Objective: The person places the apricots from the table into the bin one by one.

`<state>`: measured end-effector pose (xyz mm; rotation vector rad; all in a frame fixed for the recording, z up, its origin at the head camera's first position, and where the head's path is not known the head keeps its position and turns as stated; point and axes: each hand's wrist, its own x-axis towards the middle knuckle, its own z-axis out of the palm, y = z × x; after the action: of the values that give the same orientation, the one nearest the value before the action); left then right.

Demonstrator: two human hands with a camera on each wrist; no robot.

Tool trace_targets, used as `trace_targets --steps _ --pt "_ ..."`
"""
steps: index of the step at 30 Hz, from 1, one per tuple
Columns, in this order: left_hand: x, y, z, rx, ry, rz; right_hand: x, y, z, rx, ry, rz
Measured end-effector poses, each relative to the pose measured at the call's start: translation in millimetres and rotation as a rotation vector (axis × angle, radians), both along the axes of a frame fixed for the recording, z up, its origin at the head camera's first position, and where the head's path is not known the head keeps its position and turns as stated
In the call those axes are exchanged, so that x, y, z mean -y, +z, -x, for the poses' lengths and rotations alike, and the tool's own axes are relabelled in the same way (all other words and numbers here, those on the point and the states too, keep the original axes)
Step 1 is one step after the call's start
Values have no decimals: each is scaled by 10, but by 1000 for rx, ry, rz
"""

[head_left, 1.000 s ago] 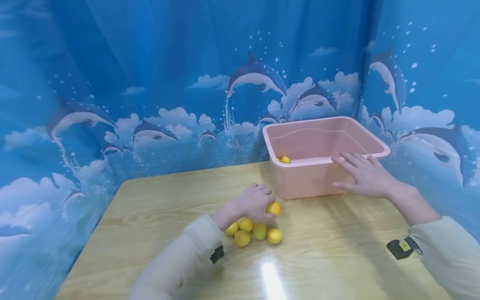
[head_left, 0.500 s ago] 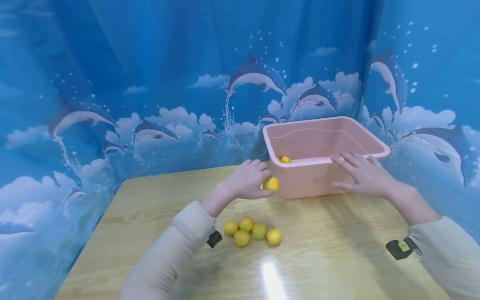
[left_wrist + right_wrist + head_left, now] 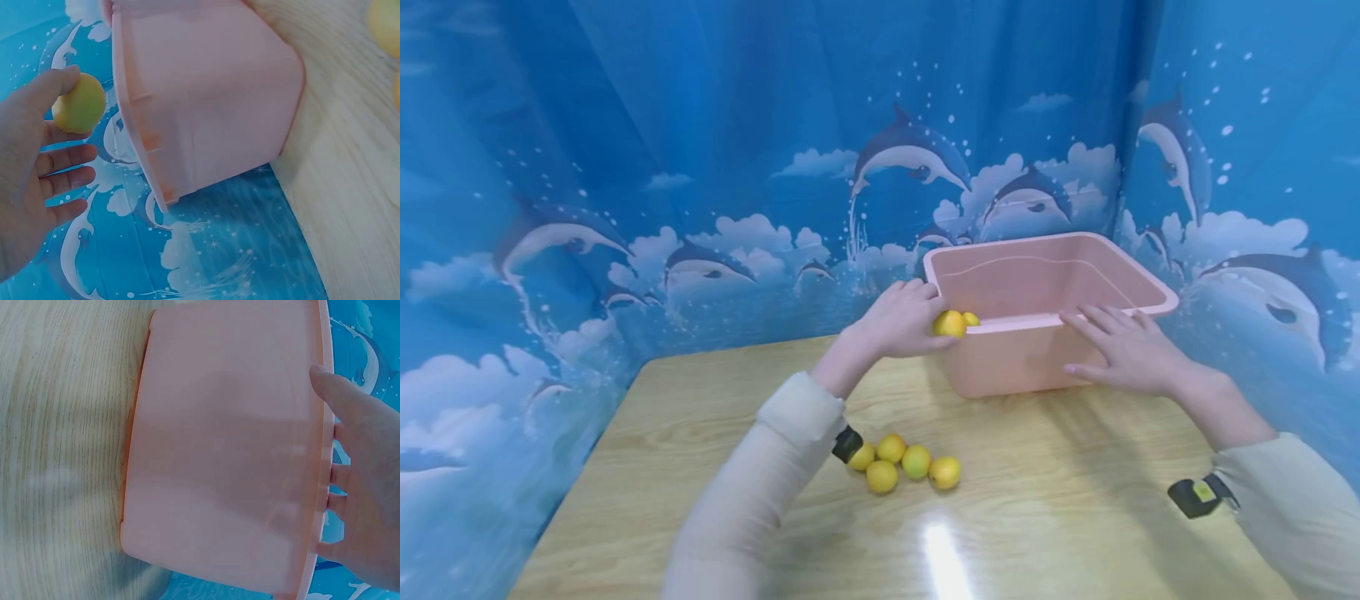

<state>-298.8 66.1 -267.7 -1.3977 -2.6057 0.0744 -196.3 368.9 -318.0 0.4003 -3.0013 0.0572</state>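
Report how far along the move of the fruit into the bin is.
Done: at least one yellow fruit shows inside the pink bin. In hand: the left hand pinches another fruit, not yet let go. Remaining: five fruits lie on the table.

In the head view, the inside of the pink bin (image 3: pixel 1030 282) is partly hidden by its front wall (image 3: pixel 1018 361), one fruit (image 3: pixel 864 457) partly by a wrist device (image 3: pixel 847 443); the desk (image 3: pixel 625 517) is cut off below.
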Motion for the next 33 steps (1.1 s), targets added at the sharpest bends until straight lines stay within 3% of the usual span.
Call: trace_targets --steps 12,23,33 --pt "-283 59 171 97 83 -58 0 -11 -12 -18 -1 -10" --pt "-497 -10 285 76 133 -18 14 2 -34 2 -13 -7" --pt "-603 -64 287 30 163 -9 -5 -17 -6 -14 -4 -14"
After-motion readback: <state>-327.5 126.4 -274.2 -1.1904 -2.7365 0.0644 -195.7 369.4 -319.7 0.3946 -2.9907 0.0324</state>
